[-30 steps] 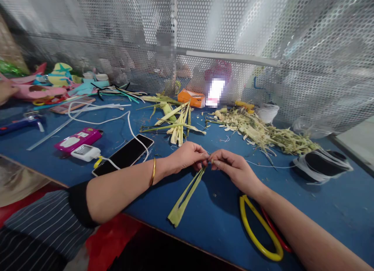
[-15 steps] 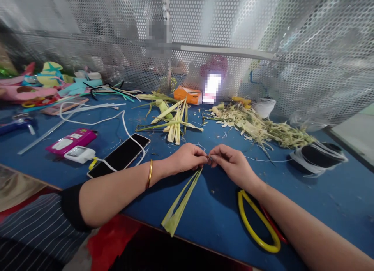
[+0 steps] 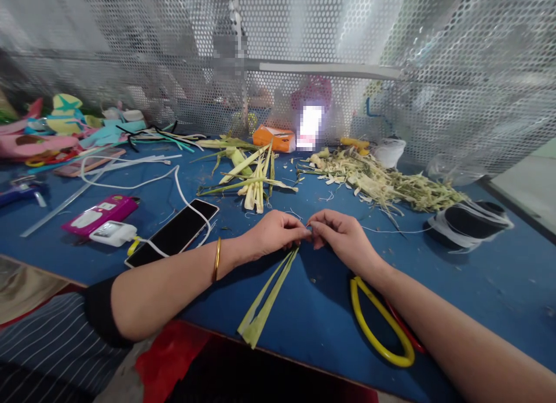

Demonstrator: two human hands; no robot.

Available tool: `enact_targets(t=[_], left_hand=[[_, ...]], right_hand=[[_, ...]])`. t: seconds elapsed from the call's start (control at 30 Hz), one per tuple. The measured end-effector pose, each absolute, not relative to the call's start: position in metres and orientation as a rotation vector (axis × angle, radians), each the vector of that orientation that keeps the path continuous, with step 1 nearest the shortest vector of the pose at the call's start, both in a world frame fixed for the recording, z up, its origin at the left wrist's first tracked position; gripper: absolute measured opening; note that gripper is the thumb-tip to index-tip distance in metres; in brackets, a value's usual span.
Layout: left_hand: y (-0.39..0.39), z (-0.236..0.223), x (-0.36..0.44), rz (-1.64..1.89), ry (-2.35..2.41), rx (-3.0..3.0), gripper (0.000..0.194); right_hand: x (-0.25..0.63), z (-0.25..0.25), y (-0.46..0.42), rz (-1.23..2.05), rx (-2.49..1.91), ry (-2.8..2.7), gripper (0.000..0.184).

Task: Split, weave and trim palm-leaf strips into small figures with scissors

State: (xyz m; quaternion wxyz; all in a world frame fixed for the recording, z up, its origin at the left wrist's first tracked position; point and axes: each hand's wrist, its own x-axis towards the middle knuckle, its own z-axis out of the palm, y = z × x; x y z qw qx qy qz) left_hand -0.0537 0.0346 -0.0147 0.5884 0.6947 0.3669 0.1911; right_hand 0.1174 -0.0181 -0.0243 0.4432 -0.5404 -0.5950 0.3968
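My left hand (image 3: 273, 235) is closed in a pinch at the upper end of a folded pale green leaf strip (image 3: 268, 301), whose two lengths trail toward the table's front edge. Fingertip to fingertip with it, my right hand (image 3: 343, 232) pinches too; what lies between its fingers is too small to make out. White thread (image 3: 395, 231) runs from behind my right hand to a dark spool (image 3: 471, 222) wound with white. Below my right forearm lies a tool with a looped yellow handle (image 3: 379, 333) and a red part; its other end is hidden.
Beyond my hands lie cut leaf pieces (image 3: 256, 180) and a heap of shredded leaf (image 3: 377, 180). An orange packet (image 3: 274, 139) stands behind, near a blurred bright screen (image 3: 310, 127). Left are a black phone (image 3: 176, 232), white cable (image 3: 179, 186) and magenta device (image 3: 102, 213). Perforated sheeting (image 3: 174, 61) closes the back.
The view has shifted slightly, moving the scene a little left and up. My fingertips stay together with a small change in their pinch; the leaf strip hangs as before.
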Motion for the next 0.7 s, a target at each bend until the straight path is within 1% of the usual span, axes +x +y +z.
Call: enact_targets(t=[0.13, 0.27, 0.33, 0.5, 0.7], left_hand=[[0.0359, -0.0108, -0.0538, 0.444, 0.88, 1.511, 0.023], [0.0377, -0.0095, -0.0537, 0.431, 0.91, 1.438, 0.021], [0.0383, -0.0108, -0.0537, 0.435, 0.906, 1.422, 0.02], [0.0386, -0.0141, -0.0537, 0.462, 0.913, 1.42, 0.02], [0.0391, -0.0129, -0.0526, 0.536, 0.982, 1.399, 0.015]], right_hand=[[0.1227, -0.025, -0.016, 0.898, -1.405, -1.321, 0.027], [0.1266, -0.0223, -0.0181, 0.587, -1.504, -1.473, 0.025], [0.126, -0.0208, -0.0199, 0.484, -1.516, -1.573, 0.024], [0.1213, -0.0202, -0.0218, 0.522, -1.483, -1.731, 0.019], [0.1205, -0.0172, -0.023, 0.493, -1.422, -1.774, 0.021]])
